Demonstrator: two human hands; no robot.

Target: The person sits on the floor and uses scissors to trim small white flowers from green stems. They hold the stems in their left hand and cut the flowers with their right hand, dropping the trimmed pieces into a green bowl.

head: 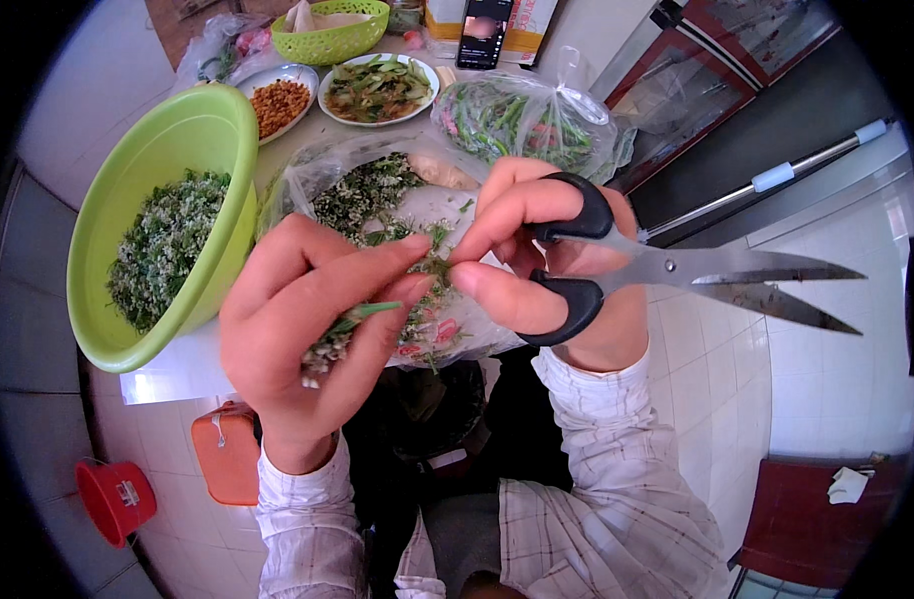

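Observation:
My left hand [314, 314] holds a small bunch of green stems with tiny white flowers [329, 352] in its palm. Between its thumb and index finger is a sprig [438, 258], which my right fingertips also touch. A pair of scissors [651, 266] hangs on my right hand [524, 239], thumb and finger through the black handles. Its blades are parted and point right, away from the sprig. Beneath my hands lies a clear plastic bag [487, 322] with more flowering stems [367, 191] on it. To the left, a green plastic basin [236, 142] holds a heap of flower tops [176, 239].
Behind stand a plate of cooked greens [378, 90], a plate of orange-brown crumbly food [279, 108], a green basket [337, 37] and an upright phone [484, 34]. A tied bag of green vegetables [532, 116] sits back right. On the floor are a red bucket [116, 502] and an orange container [228, 457].

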